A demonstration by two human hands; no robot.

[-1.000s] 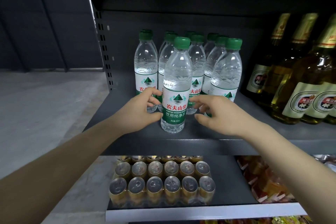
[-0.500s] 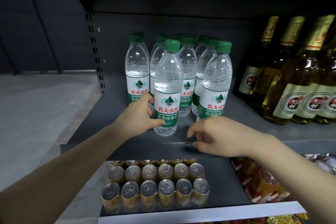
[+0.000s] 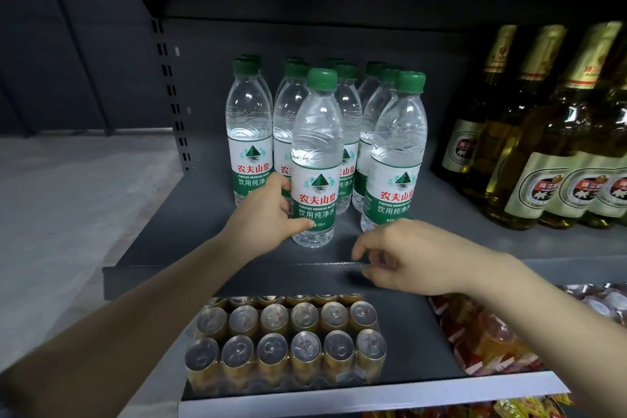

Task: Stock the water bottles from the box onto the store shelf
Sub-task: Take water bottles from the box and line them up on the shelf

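The right hand (image 3: 412, 256) has come off the bottles to the shelf (image 3: 163, 276) edge, loose and empty. The left hand (image 3: 268, 214) grips the front bottle (image 3: 317, 159), standing on the shelf. It should be slid back squarely into line before letting go.

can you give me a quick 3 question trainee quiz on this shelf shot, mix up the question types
1. True or false: the left hand grips the front water bottle.
2. What does the right hand hold? A) a bottle B) a can C) nothing
3. Fill in: the beer bottles stand to the ____ of the water bottles on the shelf.

Key
1. True: its fingers wrap the label.
2. C: it hovers over the shelf's front edge, fingers loosely curled.
3. Right.
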